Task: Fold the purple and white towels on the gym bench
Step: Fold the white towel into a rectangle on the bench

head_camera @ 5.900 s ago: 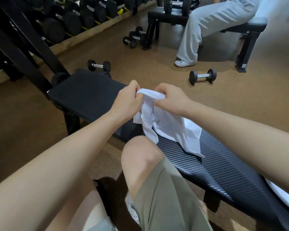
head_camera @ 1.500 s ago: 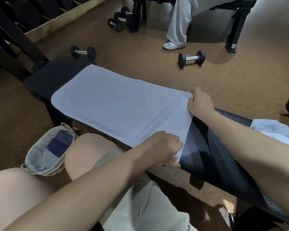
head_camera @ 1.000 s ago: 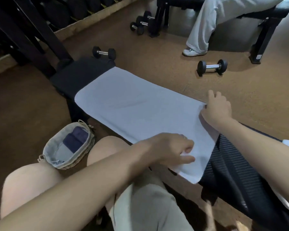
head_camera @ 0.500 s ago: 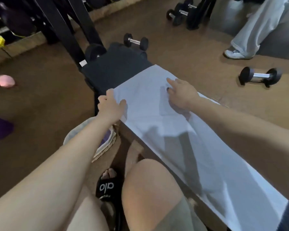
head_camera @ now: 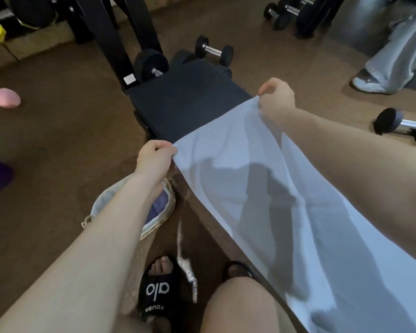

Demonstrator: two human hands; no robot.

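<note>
White towel (head_camera: pixel 286 212) cut off at right; left hand (head_camera: pixel 154 159) and right hand (head_camera: pixel 275 99) pinch its corners.

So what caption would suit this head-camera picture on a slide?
Both hands, left hand and right hand, pinch the white towel's far corners above the black gym bench.

White "alo" lettering across the strap of a black slide (head_camera: pixel 157 290), smaller white print beneath it on the same strap, too blurred to read, a blank white sticker (head_camera: pixel 129 79) on a black rack leg
</note>
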